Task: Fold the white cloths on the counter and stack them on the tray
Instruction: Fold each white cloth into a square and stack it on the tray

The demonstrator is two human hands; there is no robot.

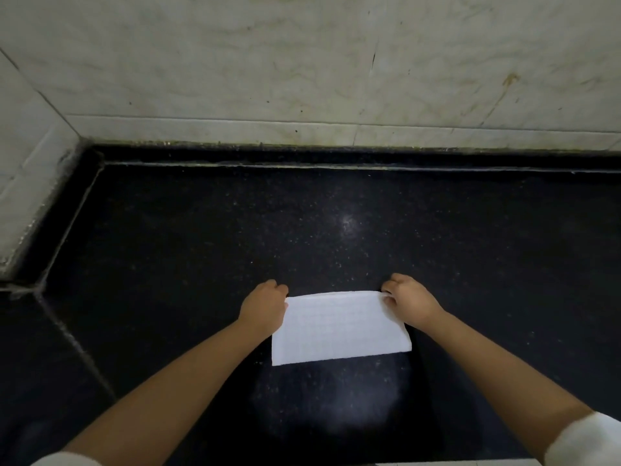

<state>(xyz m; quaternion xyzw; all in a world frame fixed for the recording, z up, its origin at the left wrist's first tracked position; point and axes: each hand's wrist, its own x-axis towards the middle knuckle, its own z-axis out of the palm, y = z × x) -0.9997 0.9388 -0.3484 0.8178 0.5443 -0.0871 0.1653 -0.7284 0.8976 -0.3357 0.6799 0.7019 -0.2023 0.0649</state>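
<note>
Cloth (339, 326) at lower centre looks light and limp; your left hand (265, 306) and right hand (408, 302) pinch its far corners, so keep hold there.

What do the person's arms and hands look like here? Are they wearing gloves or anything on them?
No gloves: the left hand and right hand are bare, with no rings, watch or bracelets visible. Both forearms are bare too. White sleeves, pushed up near the elbows, show at the bottom corners: left sleeve, right sleeve.
</note>
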